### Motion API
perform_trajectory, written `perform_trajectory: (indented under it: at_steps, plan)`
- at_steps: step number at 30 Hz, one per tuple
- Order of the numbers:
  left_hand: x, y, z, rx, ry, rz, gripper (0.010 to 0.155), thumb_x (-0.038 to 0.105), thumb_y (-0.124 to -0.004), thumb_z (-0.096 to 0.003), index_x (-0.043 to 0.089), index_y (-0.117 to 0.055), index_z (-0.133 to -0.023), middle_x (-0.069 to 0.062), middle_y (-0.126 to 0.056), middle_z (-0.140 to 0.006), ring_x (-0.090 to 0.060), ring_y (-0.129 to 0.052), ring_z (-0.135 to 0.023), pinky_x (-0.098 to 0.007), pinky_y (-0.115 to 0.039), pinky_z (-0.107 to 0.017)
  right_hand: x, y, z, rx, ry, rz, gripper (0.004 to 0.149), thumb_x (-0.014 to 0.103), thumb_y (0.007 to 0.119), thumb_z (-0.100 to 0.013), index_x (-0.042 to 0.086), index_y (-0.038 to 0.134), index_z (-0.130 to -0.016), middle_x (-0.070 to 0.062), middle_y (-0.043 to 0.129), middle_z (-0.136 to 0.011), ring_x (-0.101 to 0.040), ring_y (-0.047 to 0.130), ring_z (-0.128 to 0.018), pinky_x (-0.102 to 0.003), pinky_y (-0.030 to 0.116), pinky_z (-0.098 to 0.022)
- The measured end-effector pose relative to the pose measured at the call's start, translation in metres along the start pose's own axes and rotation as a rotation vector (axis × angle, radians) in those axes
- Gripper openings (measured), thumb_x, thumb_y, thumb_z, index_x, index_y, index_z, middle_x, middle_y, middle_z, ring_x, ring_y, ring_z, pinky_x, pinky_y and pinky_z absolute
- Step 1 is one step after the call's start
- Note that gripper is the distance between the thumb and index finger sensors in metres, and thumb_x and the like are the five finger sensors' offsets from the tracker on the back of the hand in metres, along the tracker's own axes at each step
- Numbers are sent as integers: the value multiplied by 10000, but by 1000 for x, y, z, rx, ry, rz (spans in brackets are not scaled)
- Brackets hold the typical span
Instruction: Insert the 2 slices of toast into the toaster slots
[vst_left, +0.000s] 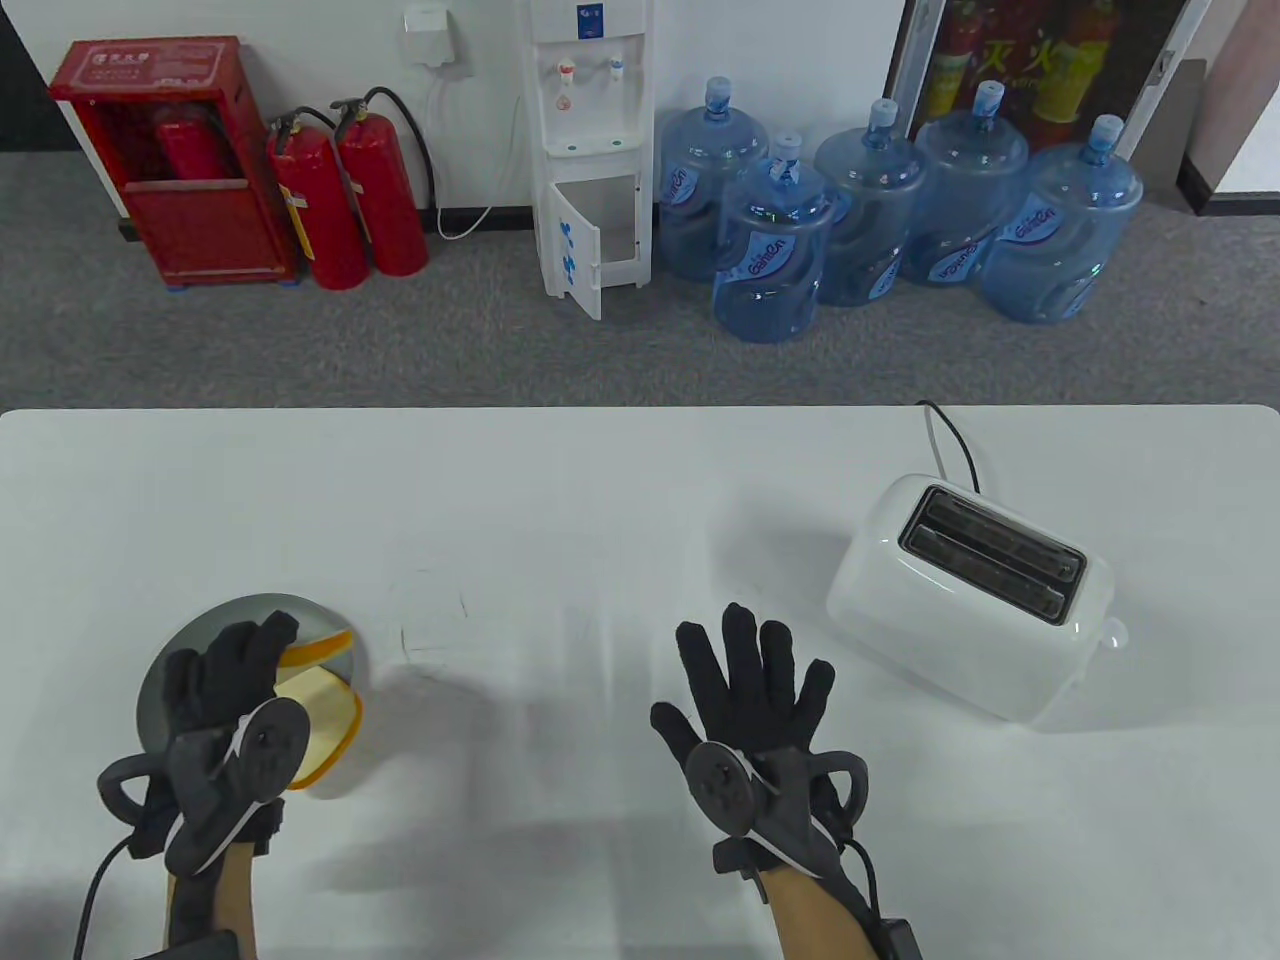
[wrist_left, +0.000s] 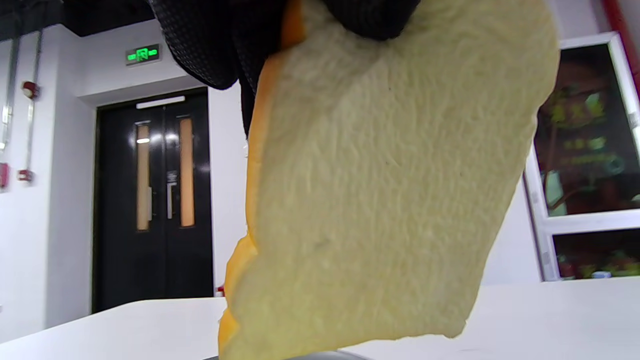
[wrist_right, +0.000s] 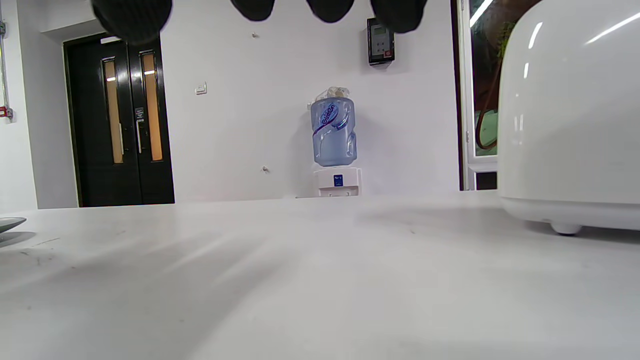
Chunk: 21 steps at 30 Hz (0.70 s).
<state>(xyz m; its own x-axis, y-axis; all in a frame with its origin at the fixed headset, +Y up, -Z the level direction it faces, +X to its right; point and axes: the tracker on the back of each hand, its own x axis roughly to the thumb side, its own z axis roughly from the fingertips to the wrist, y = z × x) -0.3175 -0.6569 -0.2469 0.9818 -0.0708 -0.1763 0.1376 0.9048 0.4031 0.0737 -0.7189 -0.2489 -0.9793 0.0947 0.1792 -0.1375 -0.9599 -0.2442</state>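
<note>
A slice of toast (vst_left: 325, 725), pale with an orange-brown crust, is pinched at its top edge by the left hand (vst_left: 225, 740) in a black sensor glove, at the near left of a white table (vst_left: 600, 480). In the left wrist view the slice hangs roughly upright and a little tilted, its lower corner at or just above the rim of a round grey plate (vst_left: 170, 650); whether it touches the plate cannot be told. A second slice (vst_left: 320, 645) lies on the plate just behind the first, mostly hidden by the fingers. The white toaster (vst_left: 970, 600) stands well apart, across the table on the far right, with its two slots (vst_left: 995, 565) open upward and empty. The slots run long from upper left to lower right in the table view, so the held slice would probably need turning until its flat face lines up with that diagonal before it can drop in. The right hand (vst_left: 755, 715) is much the nearer to the toaster: it rests between plate and toaster, fingers straight and spread wide, holding nothing, fingertips pointing away from the person. The left hand faces the longer path, rightward and slightly away across the bare middle of the table. A power cord (vst_left: 950, 430) leaves the toaster toward the table's far edge.
</note>
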Motion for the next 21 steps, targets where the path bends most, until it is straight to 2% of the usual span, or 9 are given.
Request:
perform_trajectory:
  at_steps: [7, 13, 16, 21]
  plan:
    - [43, 8, 6, 22, -139, 91, 456, 254, -664, -535, 450, -737, -940, 85, -844, -974, -163, -1049, -777, -466, -730, -766, 5, -2, 2, -3, -21, -6, 749, 659, 501, -682, 293, 216, -1270, -179, 159, -1330, -522, 294, -1178, -795, 279, -722]
    - [60, 13, 14, 13, -215, 186, 460, 257, -660, -537, 444, -731, -952, 84, -845, -973, -160, -1051, -766, -467, -732, -765, 9, -2, 4, -7, -44, -21, 747, 659, 501, -681, 300, 211, -1268, -174, 155, -1331, -535, 311, -1176, -785, 305, -740]
    - [65, 14, 20, 3, -256, 210, 460, 257, -659, -537, 440, -731, -954, 82, -845, -972, -161, -1051, -766, -470, -731, -764, 11, -3, 6, -19, -66, -39, 747, 659, 504, -678, 309, 203, -1264, -172, 161, -1332, -522, 347, -1179, -760, 367, -769]
    - [71, 14, 27, -24, -302, 253, 461, 260, -657, -539, 440, -727, -958, 82, -843, -973, -162, -1048, -769, -471, -731, -764, 18, -7, 10, -122, -131, -72, 745, 654, 529, -662, 315, 225, -1252, -173, 241, -1324, -470, 495, -1164, -692, 503, -793]
